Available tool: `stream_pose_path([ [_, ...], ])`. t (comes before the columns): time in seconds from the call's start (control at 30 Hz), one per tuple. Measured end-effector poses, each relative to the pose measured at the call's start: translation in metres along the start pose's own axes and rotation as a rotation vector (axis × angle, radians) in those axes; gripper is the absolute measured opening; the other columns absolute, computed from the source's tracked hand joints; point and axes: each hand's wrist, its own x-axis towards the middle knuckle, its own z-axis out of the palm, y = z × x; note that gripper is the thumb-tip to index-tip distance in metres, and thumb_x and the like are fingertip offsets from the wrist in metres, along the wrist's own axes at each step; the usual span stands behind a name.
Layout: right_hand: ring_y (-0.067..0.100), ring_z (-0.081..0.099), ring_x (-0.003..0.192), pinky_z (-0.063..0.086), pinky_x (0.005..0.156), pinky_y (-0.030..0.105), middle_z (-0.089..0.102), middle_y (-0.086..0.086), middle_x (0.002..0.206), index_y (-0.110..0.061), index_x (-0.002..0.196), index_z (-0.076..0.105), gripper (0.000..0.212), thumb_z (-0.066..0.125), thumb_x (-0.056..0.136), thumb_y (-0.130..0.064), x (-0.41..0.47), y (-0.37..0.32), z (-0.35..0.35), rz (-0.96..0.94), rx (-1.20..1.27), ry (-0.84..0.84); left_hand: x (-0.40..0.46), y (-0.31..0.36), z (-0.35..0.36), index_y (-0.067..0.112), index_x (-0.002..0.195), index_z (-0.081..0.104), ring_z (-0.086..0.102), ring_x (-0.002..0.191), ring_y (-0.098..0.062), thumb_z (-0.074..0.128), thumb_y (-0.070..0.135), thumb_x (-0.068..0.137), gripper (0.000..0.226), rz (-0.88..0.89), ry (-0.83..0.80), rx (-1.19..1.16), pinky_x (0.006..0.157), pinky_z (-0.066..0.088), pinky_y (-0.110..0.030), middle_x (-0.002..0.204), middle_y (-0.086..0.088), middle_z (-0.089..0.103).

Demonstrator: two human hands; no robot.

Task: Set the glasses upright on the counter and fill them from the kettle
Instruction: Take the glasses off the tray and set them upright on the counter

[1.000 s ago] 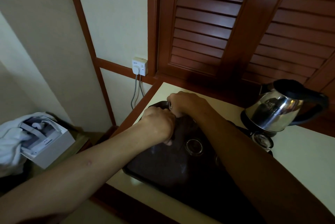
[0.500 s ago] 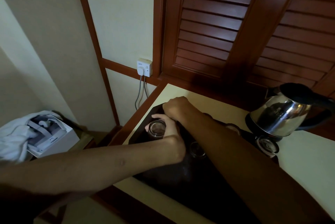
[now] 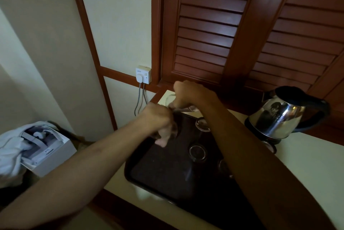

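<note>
A clear glass (image 3: 170, 99), blurred, sits at the far left corner of the cream bench (image 3: 307, 157), gripped by the right hand (image 3: 188, 93). The left hand (image 3: 158, 120) curls its fingers (image 3: 163, 137) over the dark tray (image 3: 167, 170); what they hold cannot be told. More glasses (image 3: 198, 152) stand on the tray. A steel kettle (image 3: 279, 116) stands far right; a white box (image 3: 46, 148) lies left.

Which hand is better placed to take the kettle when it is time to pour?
Probably the right hand: its arm is on the side of the kettle, whose handle faces right. The left hand is farther away, over the tray.
</note>
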Motion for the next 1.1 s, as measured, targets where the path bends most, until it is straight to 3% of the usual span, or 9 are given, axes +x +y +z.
stream_pose_path([
  [0.1,0.021,0.055,0.060,0.040,0.059,0.028,0.066,0.015,0.072,-0.004,0.080,0.063,0.045,0.072,0.090,-0.048,-0.009,0.022,-0.005,0.034,0.386,0.164,-0.001,-0.039,-0.015,0.013,0.119,0.062,0.072,0.095,-0.023,0.085,0.027,0.080,0.048,0.218,0.003,-0.352,0.089,0.062,-0.041,0.107,-0.009,0.072],
  [0.17,0.029,0.063,0.058,0.052,0.062,0.035,0.072,0.025,0.075,0.007,0.084,0.070,0.060,0.073,0.089,-0.053,-0.023,0.031,-0.003,0.050,0.685,0.267,0.005,-0.061,-0.008,0.018,0.124,0.059,0.073,0.106,-0.027,0.086,0.021,0.074,0.057,0.403,0.124,-0.629,0.095,0.061,-0.045,0.115,-0.011,0.074],
  [0.27,0.025,0.072,0.060,0.061,0.060,0.039,0.071,0.003,0.061,-0.008,0.087,0.074,0.050,0.081,0.080,-0.057,-0.048,0.039,0.002,0.085,1.064,0.360,0.011,-0.069,0.014,0.016,0.118,0.066,0.074,0.106,-0.021,0.081,0.002,0.074,0.049,0.566,0.290,-1.124,0.091,0.058,-0.031,0.110,-0.010,0.076],
  [0.4,0.021,0.072,0.064,0.058,0.056,0.035,0.075,0.003,0.078,-0.022,0.102,0.076,0.039,0.084,0.078,-0.052,-0.069,0.048,0.010,0.085,1.281,0.407,-0.002,-0.049,0.027,0.013,0.114,0.066,0.075,0.083,-0.023,0.088,-0.002,0.062,0.058,0.669,0.337,-1.661,0.080,0.061,-0.030,0.089,-0.009,0.077],
  [0.53,0.023,0.075,0.065,0.058,0.057,0.032,0.078,0.010,0.096,-0.024,0.103,0.073,0.032,0.084,0.081,-0.044,-0.081,0.054,0.020,0.108,1.330,0.467,-0.010,-0.024,0.025,0.011,0.106,0.069,0.071,0.079,-0.026,0.089,0.010,0.058,0.053,0.757,0.386,-1.779,0.085,0.057,-0.041,0.086,-0.009,0.073],
  [0.7,0.040,0.076,0.085,0.062,0.069,0.054,0.073,0.016,0.105,-0.017,0.109,0.057,0.048,0.087,0.071,-0.016,-0.092,0.075,0.034,0.162,1.310,0.516,-0.018,0.005,0.013,0.013,0.103,0.071,0.069,0.095,-0.029,0.089,0.019,0.053,0.053,0.772,0.514,-1.691,0.086,0.057,-0.038,0.095,-0.005,0.073],
  [0.83,0.042,0.074,0.090,0.056,0.065,0.039,0.072,0.015,0.098,-0.024,0.096,0.059,0.054,0.075,0.045,-0.032,-0.105,0.102,0.043,0.140,1.323,0.607,-0.027,0.038,0.010,0.002,0.109,0.068,0.071,0.090,-0.023,0.089,0.009,0.056,0.057,0.826,0.583,-1.624,0.082,0.060,-0.030,0.093,-0.009,0.073],
  [1.0,0.039,0.074,0.091,0.054,0.065,0.035,0.075,0.009,0.098,-0.020,0.089,0.060,0.044,0.080,0.051,-0.023,-0.142,0.140,0.038,0.085,1.341,0.729,-0.043,0.093,0.009,-0.007,0.110,0.064,0.069,0.085,-0.017,0.082,-0.004,0.061,0.053,0.869,0.634,-1.627,0.079,0.058,-0.024,0.092,-0.011,0.069],
  [1.1,0.033,0.070,0.080,0.055,0.059,0.033,0.071,0.009,0.096,-0.013,0.089,0.058,0.034,0.085,0.069,-0.009,-0.167,0.166,0.033,0.024,1.360,0.778,-0.053,0.129,0.008,-0.009,0.107,0.062,0.067,0.085,-0.021,0.083,-0.003,0.059,0.052,0.879,0.652,-1.647,0.081,0.056,-0.034,0.090,-0.011,0.067],
])
